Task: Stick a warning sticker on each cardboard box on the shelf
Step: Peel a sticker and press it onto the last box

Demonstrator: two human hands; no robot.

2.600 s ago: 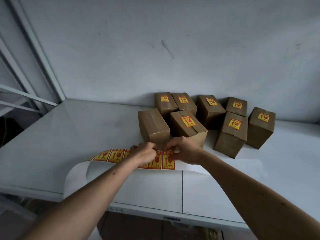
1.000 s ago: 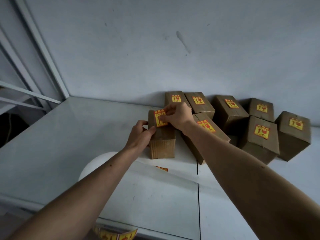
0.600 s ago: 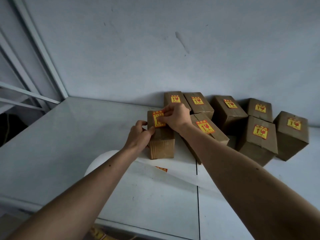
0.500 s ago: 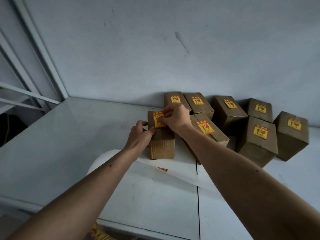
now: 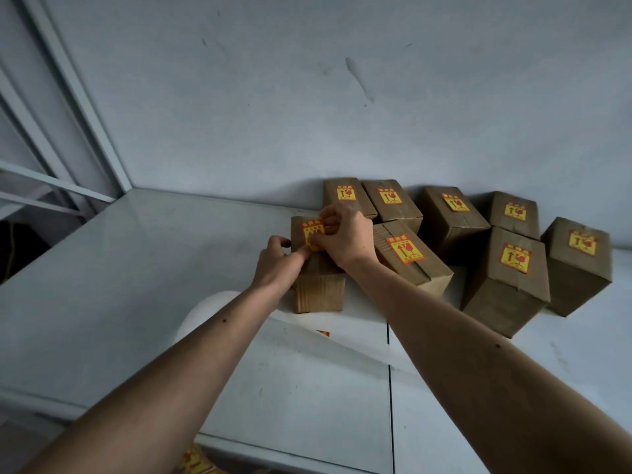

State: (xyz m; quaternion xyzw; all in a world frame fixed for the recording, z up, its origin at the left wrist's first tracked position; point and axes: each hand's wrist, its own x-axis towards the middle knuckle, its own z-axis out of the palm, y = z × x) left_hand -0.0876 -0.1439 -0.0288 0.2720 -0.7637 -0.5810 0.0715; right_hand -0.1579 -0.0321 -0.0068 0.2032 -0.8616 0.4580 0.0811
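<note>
A small upright cardboard box (image 5: 319, 292) stands on the white shelf (image 5: 136, 268), left of the group. A yellow and red warning sticker (image 5: 311, 231) lies on its top face. My left hand (image 5: 277, 265) grips the box's left side, thumb on the sticker's lower edge. My right hand (image 5: 347, 236) reaches over from the right, its fingertips on the sticker's right half and hiding it. Several more boxes, such as a tilted one (image 5: 410, 265) and one at the far right (image 5: 578, 265), each carry a sticker on top.
The white backing strip (image 5: 219, 309) curls on the shelf in front of the box, and its end with unused stickers (image 5: 195, 463) hangs below the front edge. A grey wall stands close behind the boxes. A metal frame upright (image 5: 78, 97) rises at the left.
Earlier both hands were at the sticker strip; the sticker now lies on the left box. Over the last second my left thumb slid onto its lower edge while my right fingers stayed on it.
</note>
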